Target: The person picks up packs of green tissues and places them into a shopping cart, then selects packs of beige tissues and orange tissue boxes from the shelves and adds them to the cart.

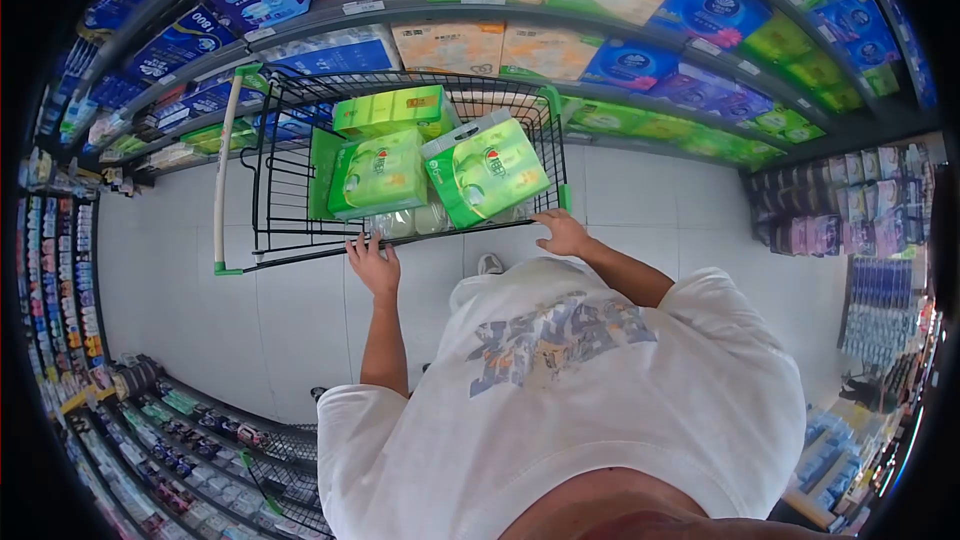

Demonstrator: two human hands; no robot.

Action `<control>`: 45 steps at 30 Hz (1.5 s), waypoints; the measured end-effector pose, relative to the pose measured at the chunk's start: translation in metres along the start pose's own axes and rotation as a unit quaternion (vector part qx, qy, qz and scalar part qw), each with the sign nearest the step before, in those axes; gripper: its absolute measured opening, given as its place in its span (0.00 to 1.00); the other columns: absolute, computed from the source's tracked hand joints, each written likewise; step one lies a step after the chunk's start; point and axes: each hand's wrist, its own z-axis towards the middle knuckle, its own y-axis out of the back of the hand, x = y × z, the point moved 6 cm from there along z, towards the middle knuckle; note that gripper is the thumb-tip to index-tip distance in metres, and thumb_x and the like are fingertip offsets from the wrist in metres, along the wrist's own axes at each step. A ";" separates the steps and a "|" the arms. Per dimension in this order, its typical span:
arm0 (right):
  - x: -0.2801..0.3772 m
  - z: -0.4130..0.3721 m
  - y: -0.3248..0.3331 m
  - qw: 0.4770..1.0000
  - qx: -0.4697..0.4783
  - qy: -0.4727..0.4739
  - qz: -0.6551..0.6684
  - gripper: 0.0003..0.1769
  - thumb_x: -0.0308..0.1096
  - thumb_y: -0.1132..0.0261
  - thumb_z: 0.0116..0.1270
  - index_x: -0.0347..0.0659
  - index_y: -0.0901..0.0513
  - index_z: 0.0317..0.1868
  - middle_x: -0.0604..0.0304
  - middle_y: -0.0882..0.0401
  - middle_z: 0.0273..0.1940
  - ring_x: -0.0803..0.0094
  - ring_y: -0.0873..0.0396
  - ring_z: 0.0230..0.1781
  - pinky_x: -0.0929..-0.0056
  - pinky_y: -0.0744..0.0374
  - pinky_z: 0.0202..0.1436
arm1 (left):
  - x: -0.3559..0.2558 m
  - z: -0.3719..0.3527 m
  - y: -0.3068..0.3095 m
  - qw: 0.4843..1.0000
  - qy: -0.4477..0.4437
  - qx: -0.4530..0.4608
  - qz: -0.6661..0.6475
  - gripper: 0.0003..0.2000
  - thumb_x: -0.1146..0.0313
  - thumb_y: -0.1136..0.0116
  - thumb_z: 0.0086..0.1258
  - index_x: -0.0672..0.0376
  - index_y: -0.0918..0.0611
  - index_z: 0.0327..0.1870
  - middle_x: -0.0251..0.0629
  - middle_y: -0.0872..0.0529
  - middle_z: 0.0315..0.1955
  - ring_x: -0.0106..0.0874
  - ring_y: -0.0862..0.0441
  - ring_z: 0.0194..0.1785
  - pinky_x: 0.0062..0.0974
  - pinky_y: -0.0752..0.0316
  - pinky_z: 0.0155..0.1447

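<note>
A black wire shopping cart (300, 258) with green corners stands sideways in front of me. My left hand (375, 265) holds its near rim, fingers hooked over the wire. Farther right, my right hand (562, 233) grips the same rim close to the green corner. Inside the cart lie green packs of tissue: a long pack (392, 112) at the back, a squarish pack (378, 172) at the left, and a tilted pack (487, 170) with a grey carry strip at the right. Clear, rounded items (410, 221) show partly beneath them.
Shelves of tissue packs (630, 65) run along the far side of the cart. At the left is a rack of small packaged goods (60, 280). Another wire cart (290, 475) is behind me at lower left. Hanging packs (840, 200) line the right. The floor (650, 185) is pale tile.
</note>
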 end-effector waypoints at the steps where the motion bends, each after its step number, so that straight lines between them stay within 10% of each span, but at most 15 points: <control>1: 0.004 0.003 -0.004 1.000 -0.001 0.004 0.001 0.37 0.42 0.31 0.53 0.44 0.27 0.65 0.47 0.27 0.62 0.50 0.33 0.65 0.59 0.33 0.70 | 0.008 0.005 0.004 1.000 0.001 -0.004 0.003 0.20 0.70 0.35 0.56 0.55 0.18 0.52 0.47 0.26 0.61 0.57 0.42 0.71 0.52 0.41 0.71; 28: -0.008 0.006 -0.011 0.996 0.032 -0.044 -0.073 0.47 0.32 0.42 0.57 0.38 0.54 0.77 0.34 0.54 0.75 0.48 0.54 0.78 0.54 0.46 0.76 | 0.043 0.022 0.003 0.989 0.077 0.087 0.089 0.25 0.76 0.41 0.53 0.54 0.23 0.57 0.50 0.34 0.67 0.55 0.51 0.76 0.45 0.35 0.71; 36: -0.039 0.081 -0.003 0.981 0.157 0.107 -0.035 0.36 0.35 0.39 0.54 0.46 0.29 0.68 0.37 0.22 0.53 0.46 0.27 0.58 0.53 0.27 0.61 | 0.055 0.038 -0.009 0.956 0.166 0.171 0.172 0.25 0.73 0.43 0.54 0.57 0.22 0.58 0.54 0.39 0.72 0.55 0.53 0.77 0.44 0.38 0.74; 45: -0.062 0.142 0.055 0.988 0.111 0.109 0.016 0.38 0.28 0.42 0.54 0.59 0.30 0.69 0.42 0.19 0.42 0.47 0.22 0.51 0.51 0.22 0.50 | 0.001 0.030 -0.071 0.918 0.185 0.312 0.158 0.26 0.68 0.43 0.55 0.54 0.20 0.61 0.54 0.41 0.73 0.50 0.53 0.78 0.39 0.46 0.78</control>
